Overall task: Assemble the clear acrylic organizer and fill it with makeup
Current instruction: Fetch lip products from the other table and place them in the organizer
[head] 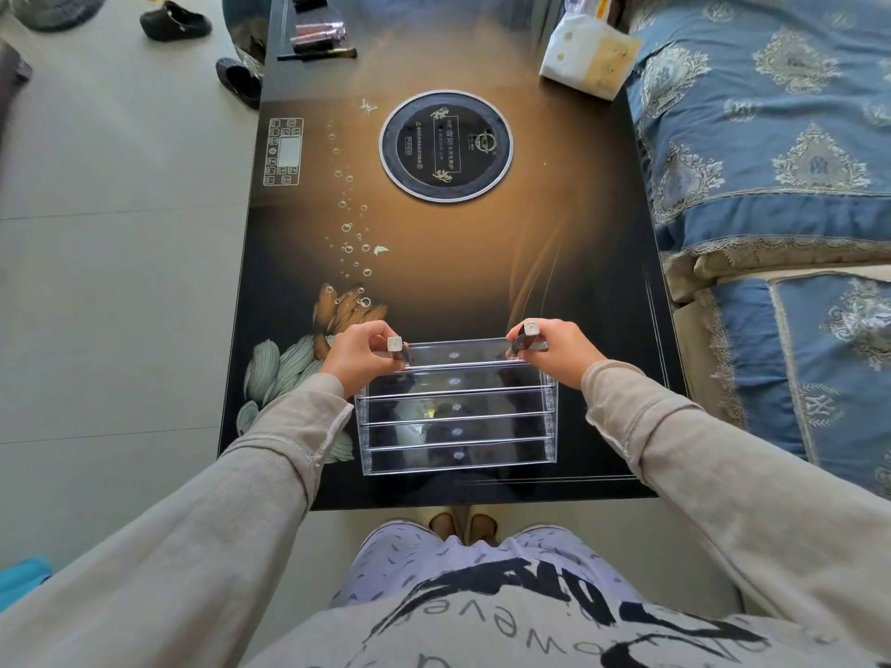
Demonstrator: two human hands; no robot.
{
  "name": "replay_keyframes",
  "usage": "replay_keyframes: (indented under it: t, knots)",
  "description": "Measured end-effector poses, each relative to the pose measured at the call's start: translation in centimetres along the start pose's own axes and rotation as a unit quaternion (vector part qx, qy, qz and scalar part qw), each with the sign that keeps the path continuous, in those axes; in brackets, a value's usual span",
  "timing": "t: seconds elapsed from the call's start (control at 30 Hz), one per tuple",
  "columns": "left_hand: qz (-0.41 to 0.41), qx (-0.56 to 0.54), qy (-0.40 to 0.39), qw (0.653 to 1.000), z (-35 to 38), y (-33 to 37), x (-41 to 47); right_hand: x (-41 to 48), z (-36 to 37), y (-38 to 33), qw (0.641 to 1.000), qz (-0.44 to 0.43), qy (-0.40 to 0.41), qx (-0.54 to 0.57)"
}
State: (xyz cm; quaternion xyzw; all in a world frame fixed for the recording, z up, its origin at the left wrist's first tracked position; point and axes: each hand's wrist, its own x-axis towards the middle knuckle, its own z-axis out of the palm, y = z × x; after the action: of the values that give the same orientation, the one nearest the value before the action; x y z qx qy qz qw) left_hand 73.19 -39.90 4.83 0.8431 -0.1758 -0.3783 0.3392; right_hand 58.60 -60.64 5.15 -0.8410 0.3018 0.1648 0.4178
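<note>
At the near edge of the glossy black worktop [554, 262], printed with bubbles, a fish and pale flowers, stood the clear acrylic organizer [457, 412], a stepped rack of five tiers, each marked with a small round emblem.

Surroundings: a round black inset plate [446, 146] with a silver rim sat mid-worktop, a printed control panel [283, 151] to its left. At the far end lay a cluster of pinkish makeup tubes [320, 35] and a dark-handled brush [320, 54], well apart from the organizer. A white and tan paper bag [588, 57] rested at the far right corner. A blue patterned bed cover [781, 151] ran along the right side; dark slippers [176, 22] lay on the pale tiled floor [106, 282] to the left. Nothing stood between the organizer and the far makeup.

Hands: the left hand [357, 354], fingers curled, gripped a dark square-section lipstick with a silver end [396, 348] at the left end of the topmost tier. The right hand [559, 347], likewise clenched, gripped a second dark lipstick with a silver end [524, 337] at the right end of that tier. Whether either lipstick touched the acrylic could not be told. Beige sleeves [675, 450] covered both forearms.
</note>
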Motion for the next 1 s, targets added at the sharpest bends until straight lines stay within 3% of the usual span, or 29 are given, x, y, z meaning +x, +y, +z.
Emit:
replay_keyframes:
  t: [0.83,1.0]
  knots:
    - [0.005,0.043,-0.013,0.999,0.3,-1.6,-0.6,-1.0,0.5,0.4,0.999,0.004,0.032,-0.009]
    - [-0.002,0.039,0.106,0.994,1.1,-4.6,-4.3,-4.7,2.2,2.7,0.986,0.050,0.153,0.034]
